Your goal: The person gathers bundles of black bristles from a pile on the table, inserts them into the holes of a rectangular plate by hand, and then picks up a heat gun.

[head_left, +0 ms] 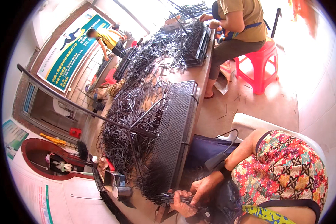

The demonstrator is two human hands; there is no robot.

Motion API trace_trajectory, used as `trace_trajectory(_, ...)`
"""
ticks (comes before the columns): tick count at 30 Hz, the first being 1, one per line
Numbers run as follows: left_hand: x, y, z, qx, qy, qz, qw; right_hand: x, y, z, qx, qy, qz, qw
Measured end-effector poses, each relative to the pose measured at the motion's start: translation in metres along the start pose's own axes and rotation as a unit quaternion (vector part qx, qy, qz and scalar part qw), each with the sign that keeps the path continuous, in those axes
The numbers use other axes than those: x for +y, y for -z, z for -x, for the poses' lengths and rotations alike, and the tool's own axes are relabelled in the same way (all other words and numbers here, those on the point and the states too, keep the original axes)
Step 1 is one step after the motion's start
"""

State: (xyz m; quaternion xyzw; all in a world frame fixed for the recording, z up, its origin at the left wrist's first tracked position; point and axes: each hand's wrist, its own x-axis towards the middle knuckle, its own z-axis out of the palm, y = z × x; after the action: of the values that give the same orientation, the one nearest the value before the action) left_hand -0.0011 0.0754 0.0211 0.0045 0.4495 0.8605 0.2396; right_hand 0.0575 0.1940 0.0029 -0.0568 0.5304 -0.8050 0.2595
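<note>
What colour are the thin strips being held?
The thin strips look black, best seen in the head view.

At the lower edge of the frame, the hands (202, 187) cover part of a bunch of thin black strips (167, 196), too tightly packed for us to count. Across the bench (202, 75), a dense black pile (119, 132) runs into one tangle. At top right, the picture's edge crops a seated co-worker (237, 22) above the shoulders, and the body hides much of a red stool (260, 71). Upper left, a person in yellow (110, 39) nearly conceals another figure (128, 35). The dark rim clips a poster (13, 136) at far left, its print too small for us to read.
</note>
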Motion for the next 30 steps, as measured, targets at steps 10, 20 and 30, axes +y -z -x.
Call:
trace_trajectory(10,-0.003,-0.017,-0.001,0.061,-0.050,-0.031,0.996,-0.011,-0.001,0.006,0.051,-0.080,0.058,0.994)
trace_trajectory(20,0.000,-0.020,0.007,-0.035,-0.094,-0.024,0.995,-0.041,-0.006,0.011,0.088,-0.049,0.067,0.993)
trace_trajectory(30,0.016,-0.015,-0.020,0.041,-0.102,-0.020,0.994,-0.024,0.023,-0.012,0.011,-0.067,-0.151,0.986)
